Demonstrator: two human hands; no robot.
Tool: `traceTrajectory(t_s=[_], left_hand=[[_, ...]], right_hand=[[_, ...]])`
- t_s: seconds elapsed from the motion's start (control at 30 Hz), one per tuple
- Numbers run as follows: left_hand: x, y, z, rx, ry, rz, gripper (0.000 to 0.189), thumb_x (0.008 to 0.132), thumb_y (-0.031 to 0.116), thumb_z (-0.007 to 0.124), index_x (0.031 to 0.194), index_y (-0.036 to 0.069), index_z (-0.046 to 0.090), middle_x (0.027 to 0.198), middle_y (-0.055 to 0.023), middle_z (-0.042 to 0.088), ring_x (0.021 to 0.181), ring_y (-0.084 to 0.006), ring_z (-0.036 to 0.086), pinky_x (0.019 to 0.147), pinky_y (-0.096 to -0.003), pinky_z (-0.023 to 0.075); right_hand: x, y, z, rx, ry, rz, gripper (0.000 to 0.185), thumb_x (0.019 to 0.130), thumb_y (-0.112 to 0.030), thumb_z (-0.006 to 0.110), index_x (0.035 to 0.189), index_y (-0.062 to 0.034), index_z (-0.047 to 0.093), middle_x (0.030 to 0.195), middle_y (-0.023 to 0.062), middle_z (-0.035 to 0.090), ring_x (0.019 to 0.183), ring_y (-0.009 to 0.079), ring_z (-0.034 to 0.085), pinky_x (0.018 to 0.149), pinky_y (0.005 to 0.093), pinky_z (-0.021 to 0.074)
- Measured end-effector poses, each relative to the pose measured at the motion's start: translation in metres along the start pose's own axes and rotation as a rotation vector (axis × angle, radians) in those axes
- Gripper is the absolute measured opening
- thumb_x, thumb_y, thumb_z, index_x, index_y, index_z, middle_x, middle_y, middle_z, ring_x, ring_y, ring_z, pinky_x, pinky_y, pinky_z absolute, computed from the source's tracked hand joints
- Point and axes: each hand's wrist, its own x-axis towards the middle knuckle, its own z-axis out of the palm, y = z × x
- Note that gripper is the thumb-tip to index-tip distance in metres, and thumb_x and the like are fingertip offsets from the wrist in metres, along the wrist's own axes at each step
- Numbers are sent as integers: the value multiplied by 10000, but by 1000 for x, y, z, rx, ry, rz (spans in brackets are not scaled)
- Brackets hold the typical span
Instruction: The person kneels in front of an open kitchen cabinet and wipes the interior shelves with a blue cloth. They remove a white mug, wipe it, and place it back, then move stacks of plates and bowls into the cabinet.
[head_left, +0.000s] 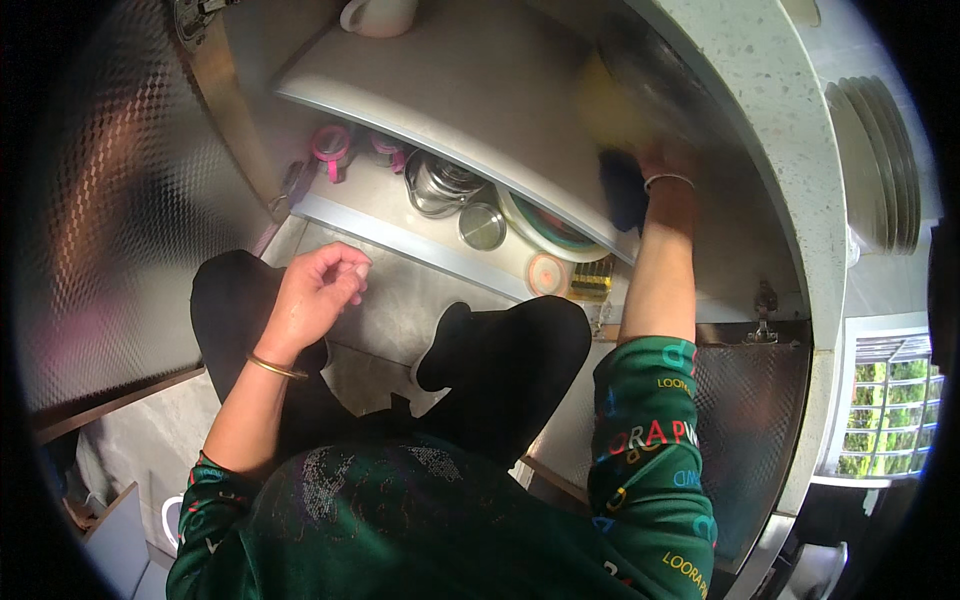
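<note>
My left hand (322, 292) hovers above my knee before the cabinet, fingers curled with nothing visible in them. My right hand (667, 161) reaches deep over the cabinet's upper shelf (465, 97); it is blurred and in shadow. A dark blue cloth (622, 187) hangs beside its wrist, and a blurred yellowish thing (607, 97) lies just beyond. What the fingers touch cannot be made out. A white mug (379, 16) stands at the far left of that shelf. On the lower shelf are pink-rimmed glass jars (331, 142), a steel pot (442, 184), a round metal lid (482, 226) and a pale-rimmed basin (525, 225).
A textured glass cabinet door (127, 247) stands open at the left, another (750, 427) at the right. The speckled countertop edge (772, 112) curves along the right, with stacked plates (877, 165) beyond. A round coaster-like disc (547, 275) and a yellow box (591, 280) lie near the lower shelf's front.
</note>
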Motion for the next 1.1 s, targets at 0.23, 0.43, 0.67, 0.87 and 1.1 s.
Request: traceTrajectory(t_s=[0.23,0.43,0.67,0.87,1.1], left_hand=[[3,18,6,-4,9,-7,106,891,24,579,977,-19,623,762,-1,596,680,-70,557,632,-227,485],[6,21,5,35,42,-24,111,903,82,604,961,-9,632,754,-1,608,658,-72,557,626,-223,473],[6,14,4,63,48,-62,136,918,125,604,1014,36,640,776,-14,638,664,-81,592,555,-207,446],[12,29,25,87,-56,-44,133,927,110,605,1036,46,647,796,-12,647,670,-66,594,561,-189,451],[77,88,110,506,-386,386,214,897,138,636,1068,9,626,948,-29,661,856,-105,600,710,-230,465]], right_hand=[[-9,-22,65,334,-162,10,306,902,-260,539,1108,-41,592,998,150,648,906,273,640,774,395,539],[-11,-35,138,445,-398,59,304,913,-261,534,1096,-24,588,968,154,653,876,269,649,748,393,551],[-37,-52,202,389,-507,-140,355,977,-292,455,1052,32,580,840,150,678,738,243,679,610,362,580],[-134,-44,87,234,-455,-200,330,910,-287,579,1038,10,646,825,113,694,646,164,661,566,275,546],[-242,37,-36,354,-301,36,275,928,-207,580,1115,-10,622,845,84,686,664,130,646,566,239,520]])
